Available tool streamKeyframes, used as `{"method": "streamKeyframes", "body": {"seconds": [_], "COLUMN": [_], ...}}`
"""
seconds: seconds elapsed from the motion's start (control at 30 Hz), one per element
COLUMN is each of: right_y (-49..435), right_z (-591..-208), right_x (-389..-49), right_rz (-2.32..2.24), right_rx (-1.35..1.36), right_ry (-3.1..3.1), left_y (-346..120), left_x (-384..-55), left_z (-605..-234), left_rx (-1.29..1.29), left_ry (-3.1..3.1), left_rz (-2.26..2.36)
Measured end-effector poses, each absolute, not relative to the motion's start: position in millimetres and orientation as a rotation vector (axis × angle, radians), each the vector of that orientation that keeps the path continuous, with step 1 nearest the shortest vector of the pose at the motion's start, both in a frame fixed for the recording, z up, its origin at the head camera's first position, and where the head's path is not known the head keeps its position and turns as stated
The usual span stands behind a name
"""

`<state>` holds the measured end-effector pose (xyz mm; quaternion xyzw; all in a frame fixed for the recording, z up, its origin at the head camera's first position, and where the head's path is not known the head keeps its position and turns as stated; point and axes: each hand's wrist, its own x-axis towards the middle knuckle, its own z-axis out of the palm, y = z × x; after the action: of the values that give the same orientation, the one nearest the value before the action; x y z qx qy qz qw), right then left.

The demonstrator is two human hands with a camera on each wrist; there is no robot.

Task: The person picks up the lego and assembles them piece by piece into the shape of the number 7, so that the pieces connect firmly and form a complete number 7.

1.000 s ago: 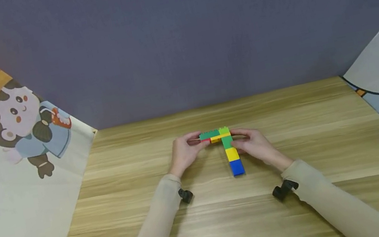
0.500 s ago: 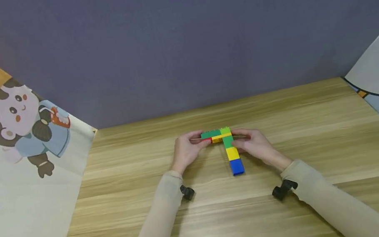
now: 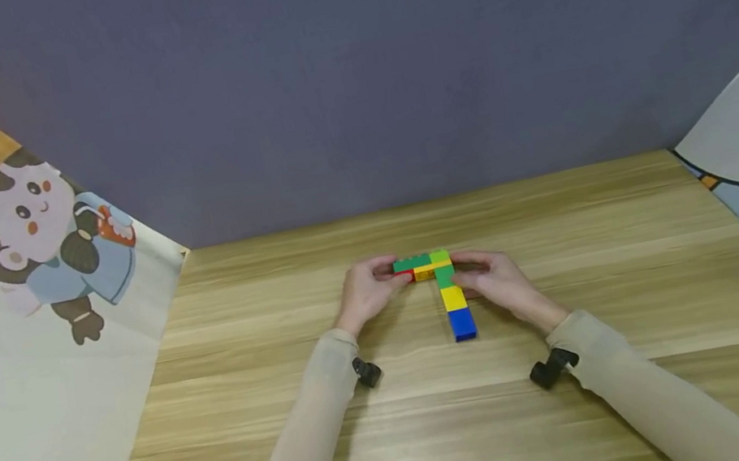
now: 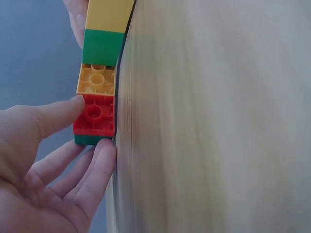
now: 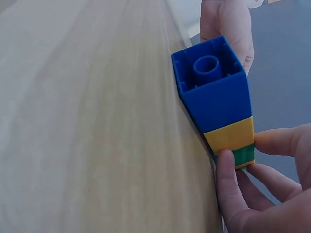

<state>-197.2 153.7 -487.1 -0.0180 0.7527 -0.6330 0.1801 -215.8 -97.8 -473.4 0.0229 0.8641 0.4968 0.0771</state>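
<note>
An L-shaped assembly of toy building blocks lies on the wooden table, with its blue block [image 3: 462, 324] at the near end. Yellow [image 3: 453, 298] and green blocks lead from there to a light-green corner. A dark-green block [image 3: 411, 263] runs left from that corner. My left hand [image 3: 364, 293] pinches the left end, thumb by the red block [image 4: 99, 126], whose hollow underside shows in the left wrist view beside an orange-yellow block [image 4: 97, 80]. With thumb and fingers, my right hand [image 3: 501, 285] grips the long leg around its green block [image 5: 244, 154].
The wood-grain table [image 3: 435, 433] extends around both hands. A dark blue-grey panel [image 3: 402, 76] rises behind it. Printed sheets [image 3: 12, 392] border the left and right sides. Small black cameras [image 3: 367, 372] sit on both wrists.
The block assembly and my left hand shift very slightly rightward in the head view, and the studs along the far edge show less. Both hands keep their hold; the right hand hardly moves.
</note>
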Motion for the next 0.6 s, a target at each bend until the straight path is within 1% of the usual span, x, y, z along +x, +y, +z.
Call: {"method": "streamKeyframes", "body": {"seconds": [0.6], "right_y": [152.6], "right_z": [-492.1], "right_x": [-197.1], "right_rz": [-1.832], "right_rx": [-0.057], "right_ry": [2.113], "left_y": [-94.4], "left_x": [-217.2], "left_z": [-474.4], "left_rx": [0.024], "left_ry": [2.572], "left_rz": [1.484]}}
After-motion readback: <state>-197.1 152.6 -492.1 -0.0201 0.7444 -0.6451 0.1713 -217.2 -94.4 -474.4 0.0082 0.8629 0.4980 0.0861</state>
